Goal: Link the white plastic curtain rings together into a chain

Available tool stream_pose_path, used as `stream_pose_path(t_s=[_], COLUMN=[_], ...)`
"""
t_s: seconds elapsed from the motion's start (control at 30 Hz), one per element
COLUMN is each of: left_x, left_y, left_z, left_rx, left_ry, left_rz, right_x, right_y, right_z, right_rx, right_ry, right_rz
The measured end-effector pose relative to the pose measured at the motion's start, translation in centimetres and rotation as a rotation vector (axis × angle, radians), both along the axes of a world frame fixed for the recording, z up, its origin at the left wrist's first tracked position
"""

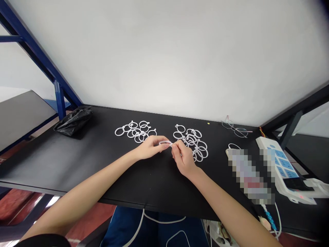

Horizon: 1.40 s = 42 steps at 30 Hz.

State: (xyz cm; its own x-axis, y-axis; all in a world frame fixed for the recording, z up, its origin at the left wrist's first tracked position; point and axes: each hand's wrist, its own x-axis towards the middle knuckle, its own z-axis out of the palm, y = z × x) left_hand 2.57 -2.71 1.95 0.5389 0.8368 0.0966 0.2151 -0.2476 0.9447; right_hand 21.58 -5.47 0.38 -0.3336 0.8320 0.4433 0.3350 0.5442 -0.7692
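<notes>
Black table (77, 161); left hand (149, 146), right hand (183, 157) both clamped on white ring (165, 142).

Left hand (150, 146): pinches one end of a white ring (165, 142), just above the black table (77, 157).
Right hand (183, 158): pinches the other end of the same ring.
Ring piles: one group (135, 131) behind the left hand, one group (194, 141) behind the right hand.
Power strip (280, 164): well right of the ring.

Soft, even light brightens the plain white wall (180, 51) and leaves a dull sheen on the matte black tabletop (77, 161). The left hand (149, 147) and right hand (183, 159) look sharp and nearly shadowless. Straight edges bow toward the corners (wide-lens stretch).
</notes>
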Motion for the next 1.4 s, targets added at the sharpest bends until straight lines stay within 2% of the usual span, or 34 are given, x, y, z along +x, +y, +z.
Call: stream_pose_path(t_s=[0.3, 0.47, 0.6, 0.8, 0.93, 1.03, 1.17, 1.4], left_x=[0.2, 0.4, 0.5, 0.3, 0.1, 0.0, -0.2, -0.3], left_y=[-0.3, -0.5, -0.4, -0.3, -0.1, 0.1, 0.4, 0.6], left_z=[0.7, 0.5, 0.0, -0.6, -0.9, -1.1, -1.3, -1.6], left_rx=[0.057, 0.075, 0.192, 0.429, 0.661, 0.757, 0.777, 0.780], left_ry=[0.011, 0.038, 0.100, 0.276, 0.430, 0.490, 0.546, 0.585], left_rz=[-0.044, -0.074, -0.002, 0.129, 0.180, 0.149, 0.141, 0.146], right_x=[0.0, -0.2, -0.3, -0.2, 0.4, 0.8, 0.9, 0.9], right_y=[0.0, 0.1, 0.2, 0.6, 1.5, 2.1, 2.4, 2.4], right_z=[0.1, 0.2, 0.3, 0.6, 0.2, -0.5, -1.5, -2.0], right_rx=[-0.041, -0.057, -0.044, 0.089, 0.258, 0.274, 0.220, 0.200], right_ry=[0.045, 0.059, 0.046, 0.030, -0.139, -0.358, -0.519, -0.528], right_rz=[-0.025, -0.050, -0.073, -0.158, -0.293, -0.365, -0.360, -0.341])
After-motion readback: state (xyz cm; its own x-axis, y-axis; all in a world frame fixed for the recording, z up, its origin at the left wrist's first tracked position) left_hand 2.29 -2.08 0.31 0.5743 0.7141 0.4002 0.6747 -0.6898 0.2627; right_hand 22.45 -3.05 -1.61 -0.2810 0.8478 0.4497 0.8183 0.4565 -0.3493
